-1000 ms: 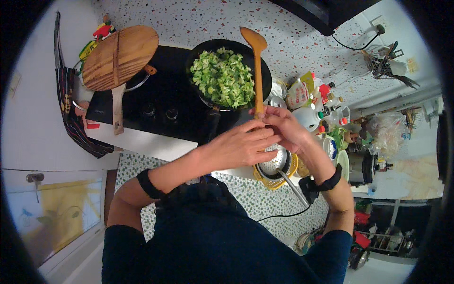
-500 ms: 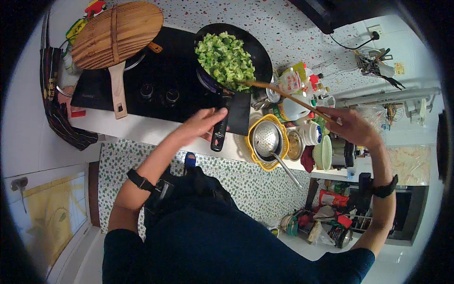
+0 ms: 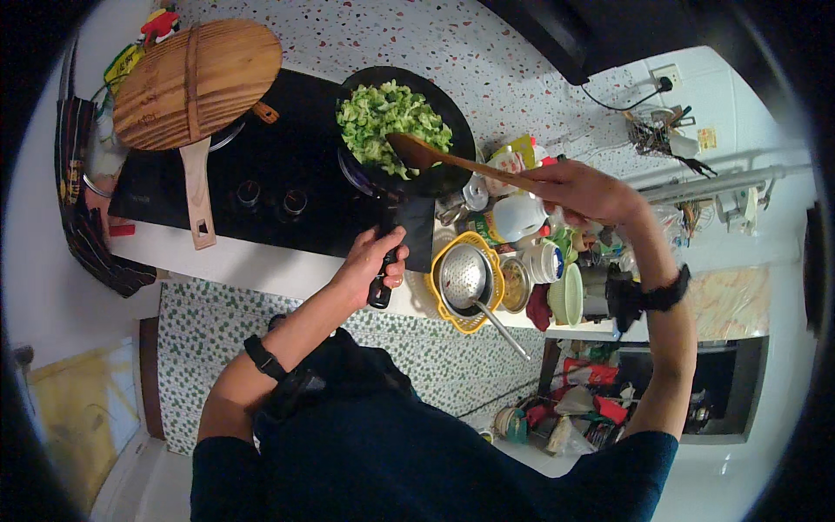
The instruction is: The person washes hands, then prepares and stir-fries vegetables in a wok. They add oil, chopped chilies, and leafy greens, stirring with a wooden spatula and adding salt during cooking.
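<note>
A black wok [image 3: 457, 130] sits on the right burner of the black cooktop [image 3: 252, 165]. Chopped green vegetables [image 3: 383, 117] fill its left side. My left hand [image 3: 372, 268] is wrapped round the wok's black handle [image 3: 380, 294], which points toward me. In my right hand [image 3: 587, 191] is a wooden spatula [image 3: 470, 164], gripped by its shaft. The spatula's dark broad end lies at the near right edge of the vegetables, inside the wok. Where the blade meets the wok bottom cannot be made out.
A round wooden lid [image 3: 196, 83] covers a pan with a wooden handle [image 3: 198, 196] on the left burner. Right of the cooktop stands a yellow basket [image 3: 435, 291] with a metal skimmer [image 3: 465, 274] on it. Bottles [image 3: 517, 217], a bowl [image 3: 515, 285] and a pale green colander [image 3: 567, 296] crowd the counter.
My left hand has closed round the wok handle. My right hand has moved left and up, bringing the spatula further into the wok. The whole view has shifted slightly.
</note>
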